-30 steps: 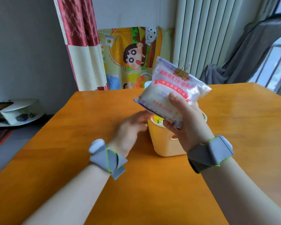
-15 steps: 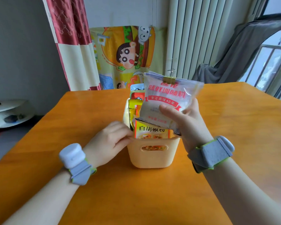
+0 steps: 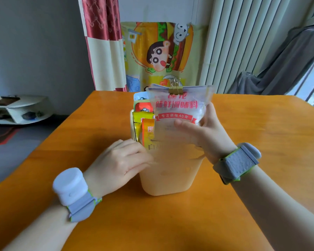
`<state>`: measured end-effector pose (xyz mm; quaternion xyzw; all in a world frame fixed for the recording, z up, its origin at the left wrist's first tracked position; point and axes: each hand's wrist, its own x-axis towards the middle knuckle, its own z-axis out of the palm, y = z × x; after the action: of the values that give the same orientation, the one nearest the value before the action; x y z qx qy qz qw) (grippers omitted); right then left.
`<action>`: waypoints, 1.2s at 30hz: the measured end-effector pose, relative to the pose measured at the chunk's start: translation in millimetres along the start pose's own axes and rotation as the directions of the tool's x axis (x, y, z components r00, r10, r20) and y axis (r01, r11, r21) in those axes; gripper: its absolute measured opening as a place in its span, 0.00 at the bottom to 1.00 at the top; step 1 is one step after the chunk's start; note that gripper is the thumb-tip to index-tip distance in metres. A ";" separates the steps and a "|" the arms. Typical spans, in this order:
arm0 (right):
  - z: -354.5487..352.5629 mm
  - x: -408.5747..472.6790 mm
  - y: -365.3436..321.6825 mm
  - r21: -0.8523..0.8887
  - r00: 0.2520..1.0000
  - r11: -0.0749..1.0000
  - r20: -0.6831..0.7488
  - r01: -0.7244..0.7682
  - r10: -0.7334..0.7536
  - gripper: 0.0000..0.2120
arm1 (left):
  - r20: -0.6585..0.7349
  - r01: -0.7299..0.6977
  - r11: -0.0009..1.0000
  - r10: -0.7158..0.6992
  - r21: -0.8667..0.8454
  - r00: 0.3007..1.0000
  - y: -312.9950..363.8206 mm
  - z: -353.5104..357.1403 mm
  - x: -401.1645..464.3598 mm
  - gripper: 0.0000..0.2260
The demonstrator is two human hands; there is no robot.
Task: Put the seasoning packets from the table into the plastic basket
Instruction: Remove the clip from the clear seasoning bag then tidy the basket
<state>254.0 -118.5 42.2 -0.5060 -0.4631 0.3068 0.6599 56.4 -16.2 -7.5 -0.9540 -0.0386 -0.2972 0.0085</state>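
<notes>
A pale yellow plastic basket stands in the middle of the orange table. Several orange and yellow seasoning packets stand upright inside it. My right hand grips a white seasoning bag with red print and a gold binder clip on top. The bag's lower part is down in the basket at its right side. My left hand rests against the basket's left wall with its fingers on the near rim.
A cartoon-print cloth hangs behind the table's far edge. A red and cream curtain hangs at the back left, and a low white shelf stands on the floor at left. Grey drapes hang at right.
My right hand has brought the white bag down from above the basket into it and turned it upright. My left hand has stayed at the basket's left side.
</notes>
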 end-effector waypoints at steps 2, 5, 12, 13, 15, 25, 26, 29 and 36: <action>5.2 -0.2 -0.2 0.005 0.999 1.000 0.045 -0.024 0.024 0.27 | 0.013 0.062 0.996 -0.061 -0.059 0.998 -5.7 -6.9 -2.8 0.10; 13.8 -0.3 0.4 -0.026 0.994 0.999 0.103 -0.023 0.025 0.24 | -0.001 0.264 0.892 -0.284 -0.367 0.959 -13.1 -21.8 -4.4 0.18; 17.9 4.2 4.6 -0.261 0.973 0.964 0.206 -0.047 0.103 0.29 | 0.122 0.560 0.540 -0.642 -0.628 0.757 -16.5 -12.2 22.8 0.35; 16.9 5.7 4.2 -0.296 0.956 0.951 0.246 -0.087 0.163 0.31 | 0.135 0.557 0.470 -0.669 -0.685 0.731 -17.4 -9.0 27.8 0.27; 14.7 7.7 1.8 -0.410 0.912 0.902 0.306 -0.134 0.274 0.32 | 0.121 0.521 0.376 -0.712 -0.766 0.692 -17.3 -6.6 32.6 0.11; -10.0 21.8 7.8 -0.926 0.985 0.376 0.084 0.022 0.149 0.34 | 0.444 0.598 0.769 -0.465 -0.227 0.766 -26.3 -21.2 43.3 0.02; -13.1 21.5 10.1 -0.934 0.985 0.354 0.096 0.039 0.143 0.30 | 0.514 0.584 0.795 -0.437 -0.164 0.738 -25.5 -22.1 48.2 0.05; -15.0 23.8 9.6 -0.943 0.977 0.304 0.180 0.137 0.118 0.23 | 0.595 0.578 0.815 -0.448 -0.035 0.668 -22.8 -22.2 60.5 0.15; 5.4 34.0 -3.6 -0.884 0.690 0.202 0.457 0.421 0.561 0.23 | 0.774 0.452 0.867 -0.430 0.210 0.465 -18.3 -21.9 73.3 0.16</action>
<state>261.9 -87.8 56.1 -0.6589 -0.7343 0.1461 -0.0730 102.7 6.2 52.1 -0.9399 -0.2790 0.1706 -0.0980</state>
